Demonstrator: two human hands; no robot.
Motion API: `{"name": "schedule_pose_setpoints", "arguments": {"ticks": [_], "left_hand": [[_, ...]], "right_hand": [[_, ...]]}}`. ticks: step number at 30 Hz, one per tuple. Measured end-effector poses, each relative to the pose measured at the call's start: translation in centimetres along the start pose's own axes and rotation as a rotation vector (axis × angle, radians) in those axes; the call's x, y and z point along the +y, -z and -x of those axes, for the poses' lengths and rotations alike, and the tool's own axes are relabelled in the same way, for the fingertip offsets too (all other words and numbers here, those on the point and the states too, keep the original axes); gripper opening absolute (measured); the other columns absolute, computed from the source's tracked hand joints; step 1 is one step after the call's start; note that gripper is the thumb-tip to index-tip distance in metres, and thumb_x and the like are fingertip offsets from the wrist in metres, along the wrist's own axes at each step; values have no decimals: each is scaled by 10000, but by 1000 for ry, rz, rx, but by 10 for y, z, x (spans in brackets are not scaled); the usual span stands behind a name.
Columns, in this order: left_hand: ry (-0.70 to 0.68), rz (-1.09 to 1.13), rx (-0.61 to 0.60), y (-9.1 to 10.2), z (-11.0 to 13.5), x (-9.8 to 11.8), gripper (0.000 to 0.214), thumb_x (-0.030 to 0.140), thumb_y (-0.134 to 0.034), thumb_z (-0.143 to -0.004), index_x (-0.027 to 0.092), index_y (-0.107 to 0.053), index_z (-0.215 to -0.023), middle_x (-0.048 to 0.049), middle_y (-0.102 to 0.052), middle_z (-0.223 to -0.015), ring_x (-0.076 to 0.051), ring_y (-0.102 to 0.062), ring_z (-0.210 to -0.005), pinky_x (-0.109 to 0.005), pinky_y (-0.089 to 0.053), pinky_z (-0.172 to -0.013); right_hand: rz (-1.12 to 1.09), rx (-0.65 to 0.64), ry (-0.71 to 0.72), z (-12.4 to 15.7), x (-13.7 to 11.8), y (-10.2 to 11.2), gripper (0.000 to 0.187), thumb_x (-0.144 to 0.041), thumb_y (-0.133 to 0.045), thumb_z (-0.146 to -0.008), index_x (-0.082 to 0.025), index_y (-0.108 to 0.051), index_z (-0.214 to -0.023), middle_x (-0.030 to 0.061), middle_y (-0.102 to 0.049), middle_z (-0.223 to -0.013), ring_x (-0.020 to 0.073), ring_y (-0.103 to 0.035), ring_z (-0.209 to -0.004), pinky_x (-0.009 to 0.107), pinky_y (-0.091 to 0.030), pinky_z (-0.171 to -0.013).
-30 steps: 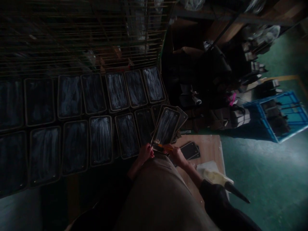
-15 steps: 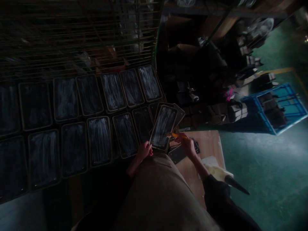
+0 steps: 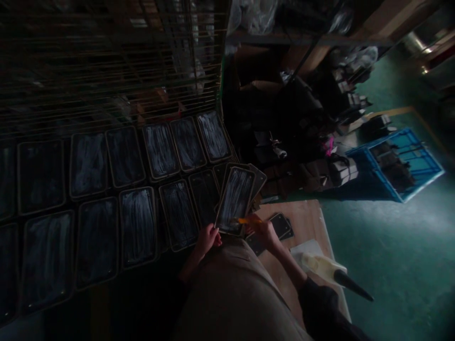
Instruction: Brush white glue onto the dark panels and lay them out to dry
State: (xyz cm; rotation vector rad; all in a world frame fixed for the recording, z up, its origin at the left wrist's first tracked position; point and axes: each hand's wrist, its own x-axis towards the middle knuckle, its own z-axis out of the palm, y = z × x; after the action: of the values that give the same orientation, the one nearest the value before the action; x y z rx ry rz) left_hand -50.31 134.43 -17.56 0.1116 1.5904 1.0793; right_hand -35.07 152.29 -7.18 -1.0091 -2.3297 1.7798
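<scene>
My left hand [image 3: 208,238] grips the bottom edge of a dark rectangular panel [image 3: 234,199] smeared with white streaks, held tilted up over two more panels fanned behind it. My right hand [image 3: 265,231] is closed on an orange-handled brush [image 3: 245,220] whose tip touches the panel's lower edge. Several similar coated panels [image 3: 138,225] lie in two rows on the surface to my left. Two bare dark panels [image 3: 280,225] rest on the wooden board [image 3: 305,222] beside my right hand.
A wire rack [image 3: 106,61] rises behind the rows of panels. A pale bottle with a dark nozzle [image 3: 325,268] lies on the board near my right forearm. A blue crate [image 3: 396,163] and dark stacked goods [image 3: 313,142] stand on the green floor to the right.
My right hand swept the brush up the panel to its middle, then brought it back down to the lower edge. The left hand keeps its hold. The view shifted slightly.
</scene>
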Motion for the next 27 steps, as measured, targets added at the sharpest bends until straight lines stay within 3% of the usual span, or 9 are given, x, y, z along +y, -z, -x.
{"name": "schedule_pose_setpoints", "arguments": {"ticks": [5, 9, 11, 16, 18, 22, 27], "left_hand": [[-28, -53, -29, 1, 0, 1, 389, 559, -590, -749, 210, -417, -751, 56, -572, -541, -133, -618, -421, -196, -458, -365], [-3, -76, -5, 1, -3, 0, 368, 537, -587, -762, 213, -414, -748, 61, -570, -525, -131, -608, -406, -198, -450, -355], [7, -75, 18, 0, -4, -2, 369, 540, -588, -757, 214, -414, -756, 66, -567, -524, -130, -610, -409, -194, -446, -358], [53, -73, 53, -3, -4, -5, 358, 531, -591, -749, 214, -435, -805, 64, -581, -539, -138, -625, -430, -203, -461, -383], [83, -73, 60, -6, -3, -1, 334, 511, -584, -759, 214, -439, -806, 62, -585, -537, -139, -623, -430, -209, -466, -391], [105, -18, 76, -12, 2, 11, 304, 484, -572, -775, 213, -435, -779, 53, -599, -552, -139, -630, -456, -222, -482, -425], [87, 46, 55, -16, 10, 22, 297, 483, -562, -790, 205, -456, -784, 42, -609, -570, -139, -632, -484, -232, -491, -464]], "right_hand": [[0, 172, 89, -70, 12, 41, 345, -444, -417, -956, -177, -601, -1075, 66, -704, -779, 204, -695, -690, 302, -564, -654], [100, 421, 127, -101, 14, 65, 355, -418, -392, -964, -186, -576, -1161, 71, -714, -861, 215, -696, -798, 330, -557, -743], [158, 441, 153, -106, 11, 65, 344, -392, -390, -970, -203, -570, -1195, 67, -719, -887, 216, -695, -820, 325, -549, -755], [237, 175, 317, -117, 6, 47, 308, -331, -401, -976, -230, -592, -1196, 73, -698, -1054, 208, -682, -929, 300, -530, -798], [251, 146, 330, -123, 10, 44, 309, -340, -391, -983, -237, -601, -1186, 68, -689, -1090, 206, -674, -962, 299, -527, -814], [271, 274, 283, -123, 22, 53, 318, -338, -390, -985, -233, -603, -1197, 74, -689, -1085, 211, -667, -954, 296, -524, -790], [402, 380, 206, -89, 26, 47, 333, -297, -358, -987, -203, -581, -1215, 99, -693, -1007, 218, -663, -853, 296, -507, -726]]}}
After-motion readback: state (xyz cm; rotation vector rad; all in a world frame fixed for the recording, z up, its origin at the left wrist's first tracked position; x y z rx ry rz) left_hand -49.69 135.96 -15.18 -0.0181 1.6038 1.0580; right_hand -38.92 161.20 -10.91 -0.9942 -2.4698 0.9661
